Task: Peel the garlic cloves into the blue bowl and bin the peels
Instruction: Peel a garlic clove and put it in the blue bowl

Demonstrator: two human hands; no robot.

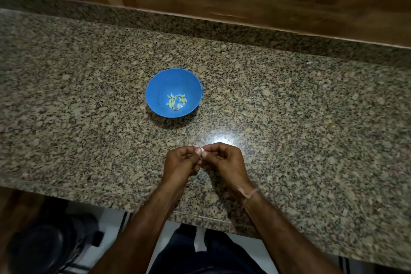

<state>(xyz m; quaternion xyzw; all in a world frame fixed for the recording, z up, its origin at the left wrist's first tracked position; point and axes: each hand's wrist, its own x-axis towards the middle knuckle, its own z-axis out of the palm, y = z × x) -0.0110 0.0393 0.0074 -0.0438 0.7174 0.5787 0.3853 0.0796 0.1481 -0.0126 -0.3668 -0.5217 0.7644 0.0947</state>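
Pinching one clove between the fingers of left hand and right hand, over the surface, near the bowl. Keeping several peeled cloves in it already. Seemingly getting well along; needing yet to bin peels.

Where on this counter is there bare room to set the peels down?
Bare granite counter lies left of the blue bowl and, wider, right of it. Tightest is the strip between the bowl and the left hand and right hand, which pinch a garlic clove.

Speckled granite counter, blue bowl resting centrally
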